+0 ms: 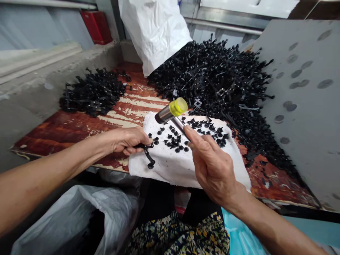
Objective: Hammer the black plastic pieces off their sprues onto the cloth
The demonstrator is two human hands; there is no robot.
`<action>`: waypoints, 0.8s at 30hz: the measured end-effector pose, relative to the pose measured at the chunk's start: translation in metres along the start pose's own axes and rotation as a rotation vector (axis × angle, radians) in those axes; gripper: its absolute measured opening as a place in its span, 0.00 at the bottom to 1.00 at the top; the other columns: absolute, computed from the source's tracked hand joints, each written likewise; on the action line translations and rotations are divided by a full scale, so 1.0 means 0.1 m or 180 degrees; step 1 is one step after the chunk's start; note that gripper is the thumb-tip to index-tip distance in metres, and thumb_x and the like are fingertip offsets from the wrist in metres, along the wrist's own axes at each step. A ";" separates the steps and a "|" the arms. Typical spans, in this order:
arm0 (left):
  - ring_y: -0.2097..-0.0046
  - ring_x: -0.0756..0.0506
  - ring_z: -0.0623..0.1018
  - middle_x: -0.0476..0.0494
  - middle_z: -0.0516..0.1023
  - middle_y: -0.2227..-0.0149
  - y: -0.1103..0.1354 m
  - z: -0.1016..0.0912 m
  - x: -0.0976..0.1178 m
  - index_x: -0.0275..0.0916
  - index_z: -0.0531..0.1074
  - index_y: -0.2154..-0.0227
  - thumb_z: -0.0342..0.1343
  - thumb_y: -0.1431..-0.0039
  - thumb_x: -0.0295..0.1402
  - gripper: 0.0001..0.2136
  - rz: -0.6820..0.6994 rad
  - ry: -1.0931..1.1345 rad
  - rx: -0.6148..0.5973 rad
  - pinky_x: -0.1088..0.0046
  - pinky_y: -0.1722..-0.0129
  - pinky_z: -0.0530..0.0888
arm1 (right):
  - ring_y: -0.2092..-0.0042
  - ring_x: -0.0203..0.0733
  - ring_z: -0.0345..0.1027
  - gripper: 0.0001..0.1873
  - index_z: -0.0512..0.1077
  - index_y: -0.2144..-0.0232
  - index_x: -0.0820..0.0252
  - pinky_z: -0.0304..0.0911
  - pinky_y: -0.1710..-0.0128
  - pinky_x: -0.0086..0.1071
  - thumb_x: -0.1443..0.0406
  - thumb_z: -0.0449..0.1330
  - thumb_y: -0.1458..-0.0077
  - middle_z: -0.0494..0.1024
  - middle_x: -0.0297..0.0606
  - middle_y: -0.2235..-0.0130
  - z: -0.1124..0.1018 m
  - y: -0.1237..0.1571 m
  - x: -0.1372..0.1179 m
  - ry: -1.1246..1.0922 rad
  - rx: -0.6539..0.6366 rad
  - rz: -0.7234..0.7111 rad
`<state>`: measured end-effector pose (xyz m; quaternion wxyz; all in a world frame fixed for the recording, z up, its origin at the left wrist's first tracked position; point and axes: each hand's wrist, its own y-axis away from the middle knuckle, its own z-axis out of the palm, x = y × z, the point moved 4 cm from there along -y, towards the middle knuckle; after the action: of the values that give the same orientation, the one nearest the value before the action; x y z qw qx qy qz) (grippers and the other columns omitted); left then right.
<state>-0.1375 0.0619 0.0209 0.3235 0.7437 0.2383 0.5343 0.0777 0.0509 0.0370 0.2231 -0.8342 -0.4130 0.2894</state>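
My right hand (212, 163) is wrapped round the handle of a mallet with a metal head and a clear yellow face (178, 107). The mallet's head is raised over a white cloth (164, 164) on the table. My left hand (131, 140) is closed on a branched black plastic part (149, 156) with round ends, held at the cloth's left edge. Part of that piece is hidden by my fingers. Many small round black plastic pieces (174, 141) lie loose on the cloth between and beyond my hands.
A large heap of black plastic parts (212, 74) fills the back right, under a white sack (156, 32). A smaller heap (92, 92) lies at left on the worn red tabletop (47, 132). A grey panel (305, 106) stands at right; an open sack (114, 212) is below left.
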 end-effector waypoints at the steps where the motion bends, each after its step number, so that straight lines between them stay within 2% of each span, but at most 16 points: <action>1: 0.88 0.58 0.50 0.52 0.57 0.90 0.01 0.00 0.00 0.37 0.62 0.88 0.61 0.50 0.29 0.17 -0.0033 -0.0031 0.0058 0.81 0.89 0.44 | 0.67 0.38 0.68 0.34 0.58 0.32 0.51 0.72 0.67 0.30 0.76 0.45 0.37 0.74 0.38 0.64 0.02 0.00 0.01 0.0117 -0.0110 -0.0010; 4: 0.88 0.58 0.50 0.51 0.58 0.89 0.02 0.00 0.01 0.37 0.61 0.88 0.59 0.48 0.29 0.17 -0.0115 -0.0132 0.0115 0.82 0.89 0.45 | 0.72 0.37 0.65 0.31 0.67 0.37 0.56 0.68 0.74 0.27 0.76 0.46 0.40 0.74 0.38 0.67 0.13 0.01 0.05 0.0503 -0.0722 0.0032; 5: 0.88 0.58 0.50 0.52 0.58 0.89 0.02 0.01 0.01 0.37 0.62 0.88 0.59 0.48 0.29 0.17 -0.0116 -0.0137 0.0089 0.82 0.89 0.46 | 0.72 0.37 0.65 0.31 0.67 0.38 0.58 0.68 0.74 0.27 0.76 0.46 0.40 0.74 0.39 0.66 0.13 0.01 0.05 0.0489 -0.0750 0.0054; 7: 0.88 0.58 0.50 0.52 0.57 0.89 0.01 0.01 0.00 0.38 0.61 0.88 0.60 0.48 0.30 0.17 -0.0107 -0.0118 0.0065 0.82 0.88 0.45 | 0.69 0.39 0.67 0.30 0.65 0.37 0.60 0.71 0.71 0.30 0.76 0.46 0.39 0.75 0.40 0.65 0.07 0.00 0.03 0.0225 -0.0433 0.0066; 9: 0.88 0.57 0.49 0.52 0.56 0.90 0.00 0.00 -0.01 0.38 0.61 0.88 0.61 0.49 0.31 0.17 -0.0093 -0.0091 0.0068 0.82 0.88 0.45 | 0.65 0.40 0.69 0.32 0.60 0.34 0.57 0.72 0.66 0.32 0.76 0.47 0.38 0.76 0.40 0.63 0.00 0.00 -0.01 -0.0060 0.0028 0.0048; 11: 0.88 0.58 0.49 0.52 0.56 0.90 -0.01 -0.01 -0.02 0.38 0.61 0.88 0.61 0.50 0.31 0.17 -0.0054 -0.0082 0.0071 0.82 0.88 0.44 | 0.64 0.40 0.70 0.34 0.57 0.32 0.52 0.72 0.65 0.32 0.76 0.47 0.38 0.76 0.39 0.62 0.00 0.03 -0.02 -0.0058 0.0183 0.0048; 12: 0.88 0.58 0.49 0.52 0.57 0.90 -0.02 -0.01 -0.03 0.38 0.61 0.88 0.61 0.50 0.31 0.17 -0.0042 -0.0085 0.0050 0.82 0.88 0.45 | 0.66 0.40 0.69 0.34 0.59 0.33 0.52 0.71 0.67 0.31 0.77 0.47 0.38 0.76 0.39 0.64 0.03 0.04 -0.02 0.0066 0.0093 0.0020; 14: 0.88 0.57 0.50 0.52 0.57 0.90 -0.02 -0.01 -0.03 0.38 0.61 0.88 0.61 0.50 0.32 0.18 -0.0017 -0.0106 -0.0003 0.82 0.88 0.45 | 0.71 0.39 0.66 0.32 0.66 0.37 0.56 0.68 0.74 0.29 0.77 0.46 0.40 0.75 0.38 0.68 0.15 0.05 0.02 0.0401 -0.0458 -0.0034; 16: 0.88 0.58 0.50 0.52 0.57 0.90 -0.03 -0.01 -0.04 0.38 0.61 0.88 0.62 0.50 0.33 0.18 -0.0017 -0.0120 -0.0076 0.82 0.88 0.45 | 0.73 0.38 0.65 0.29 0.69 0.40 0.61 0.68 0.76 0.29 0.77 0.45 0.40 0.75 0.40 0.68 0.18 0.03 0.06 0.0491 -0.0660 0.0008; 18: 0.88 0.58 0.49 0.53 0.56 0.90 -0.04 -0.01 -0.05 0.38 0.61 0.87 0.61 0.49 0.34 0.18 -0.0015 -0.0138 -0.0098 0.82 0.88 0.45 | 0.70 0.39 0.68 0.28 0.68 0.39 0.62 0.71 0.71 0.31 0.77 0.46 0.39 0.76 0.41 0.66 0.09 -0.02 0.06 0.0225 -0.0304 0.0078; 21: 0.87 0.57 0.49 0.54 0.55 0.91 -0.06 -0.02 -0.08 0.39 0.59 0.87 0.60 0.48 0.35 0.18 -0.0002 -0.0233 -0.0097 0.81 0.88 0.46 | 0.65 0.39 0.70 0.31 0.63 0.36 0.56 0.73 0.64 0.33 0.78 0.48 0.39 0.78 0.41 0.60 -0.06 -0.05 -0.01 -0.0281 0.0337 -0.0013; 23: 0.88 0.57 0.49 0.54 0.54 0.92 -0.07 -0.02 -0.10 0.40 0.58 0.86 0.59 0.46 0.37 0.19 0.0003 -0.0327 -0.0129 0.80 0.87 0.46 | 0.64 0.38 0.70 0.33 0.61 0.35 0.54 0.72 0.64 0.31 0.78 0.48 0.40 0.78 0.40 0.59 -0.06 -0.02 -0.05 -0.0282 0.0443 -0.0073; 24: 0.87 0.57 0.49 0.55 0.53 0.92 -0.08 -0.02 -0.11 0.40 0.58 0.86 0.59 0.46 0.37 0.19 0.0010 -0.0371 -0.0156 0.79 0.87 0.46 | 0.67 0.38 0.69 0.33 0.62 0.35 0.54 0.72 0.67 0.30 0.78 0.47 0.40 0.77 0.39 0.61 -0.03 -0.01 -0.05 -0.0142 0.0319 -0.0080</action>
<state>-0.1431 0.0602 0.0089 0.3540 0.7658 0.2047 0.4964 0.0765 0.0465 0.0413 0.2590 -0.8100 -0.4134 0.3254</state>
